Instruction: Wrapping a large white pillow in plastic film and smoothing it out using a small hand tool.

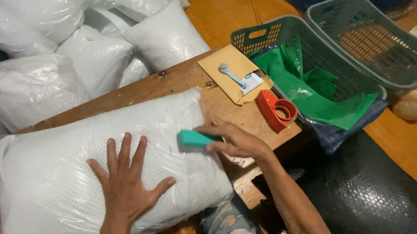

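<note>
A large white pillow (71, 154) wrapped in clear plastic lies across a wooden table (247, 117). My left hand (125, 180) presses flat on top of the pillow with fingers spread. My right hand (236, 140) grips a small teal block-shaped tool (195, 139) and holds it against the pillow's right end, where the plastic wrap gathers.
A red tape dispenser (275, 110) and a brown envelope (229, 67) with a small blue tool (231, 74) lie on the table's right side. Two grey-green baskets (393, 67), one holding green bags (313, 91), stand to the right. More wrapped pillows (93, 47) pile behind.
</note>
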